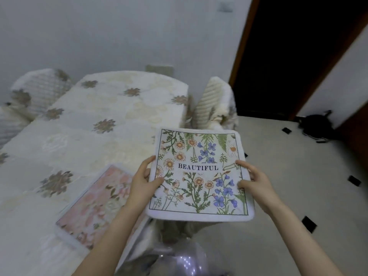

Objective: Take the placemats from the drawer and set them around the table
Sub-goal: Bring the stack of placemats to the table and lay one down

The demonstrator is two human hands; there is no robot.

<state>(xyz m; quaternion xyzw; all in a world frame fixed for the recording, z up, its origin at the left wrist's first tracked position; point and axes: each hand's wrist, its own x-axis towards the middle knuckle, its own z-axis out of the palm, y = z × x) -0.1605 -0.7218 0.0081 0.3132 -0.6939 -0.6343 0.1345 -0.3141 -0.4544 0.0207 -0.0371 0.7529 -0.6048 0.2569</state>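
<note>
Quilted white fabric printed with daisies, blue flowers and green ferns makes up the floral placemat (199,174), which is held in the air over the right edge of the counter (99,120) and the pale floor (288,176) beside it. It is nearly square, so no long axis stands out; the word BEAUTIFUL reads upright toward the person, and the top edge points away, toward the far right. The mat tilts slightly, its far edge higher.

The left hand (142,179) grips the mat's left edge, thumb curled on top and fingers (147,162) wrapped under the rim. The right hand (252,177) pinches the right edge the same way, thumb on the printed face and fingers along the border.

On the near part of the counter, left of the held mat, lies a pink placemat (93,204), flat on the cream tablecloth with brown flower patches. Its long axis runs from near left to far right, and the left forearm crosses over its near right corner.

A covered chair (215,104) stands at the counter's right side, another chair (37,92) at the far left. A dark doorway (288,56) opens at the far right.
</note>
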